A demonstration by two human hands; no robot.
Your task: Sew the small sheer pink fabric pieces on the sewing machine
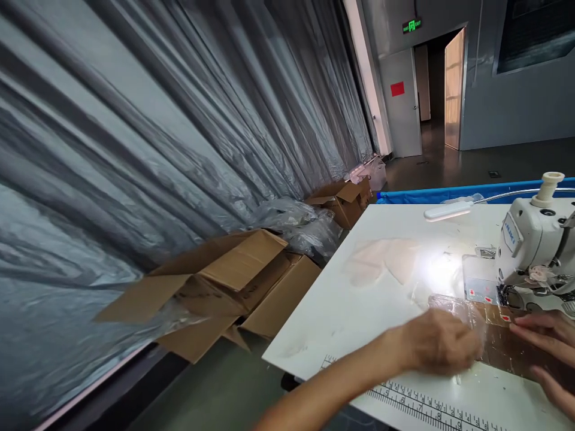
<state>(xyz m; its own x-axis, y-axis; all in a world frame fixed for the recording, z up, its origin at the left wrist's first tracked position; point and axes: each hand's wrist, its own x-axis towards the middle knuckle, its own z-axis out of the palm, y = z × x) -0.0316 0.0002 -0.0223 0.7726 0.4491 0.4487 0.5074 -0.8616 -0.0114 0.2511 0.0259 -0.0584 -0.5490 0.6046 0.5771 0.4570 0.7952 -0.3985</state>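
Positioning looks to be the step: the left hand (442, 344) and right hand (545, 344) lie flat, fingers extended, pressing a clear plastic sheet (498, 341) on the table (359, 311) just before the sewing machine (530, 239). Feeding it further in would call for steady, even pressure from both palms

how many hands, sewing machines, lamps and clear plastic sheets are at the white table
hands: 2, left hand and right hand
sewing machine: 1
lamp: 1
clear plastic sheet: 1
total: 5
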